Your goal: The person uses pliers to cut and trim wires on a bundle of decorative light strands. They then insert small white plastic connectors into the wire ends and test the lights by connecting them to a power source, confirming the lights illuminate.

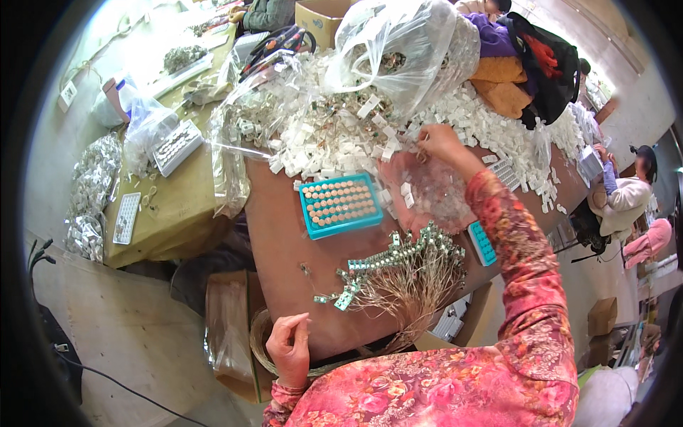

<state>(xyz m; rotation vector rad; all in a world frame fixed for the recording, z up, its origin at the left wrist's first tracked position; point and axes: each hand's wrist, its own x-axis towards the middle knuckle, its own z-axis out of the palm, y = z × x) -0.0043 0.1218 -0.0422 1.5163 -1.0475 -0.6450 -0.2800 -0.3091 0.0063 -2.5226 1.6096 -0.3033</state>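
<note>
The blue tray (340, 204) at mid-table looked full, and a row of finished wired pieces (398, 257) lay toward the near edge, yet a large pile of white parts (341, 135) remained at the far edge. The right hand (437, 142) pinched into that pile; the left hand (290, 346), fingers loosely curled and holding nothing visible, rested at the near edge.

Just left of the teal tray (340, 204) of round orange-capped pieces, a yellow tabletop (181, 213) bearing a white grid tray (127, 217) and bagged parts. Behind the tray, big clear plastic bags (398, 50). Far right of it, a seated person (626, 199). Below it, a cardboard box (228, 320).
</note>
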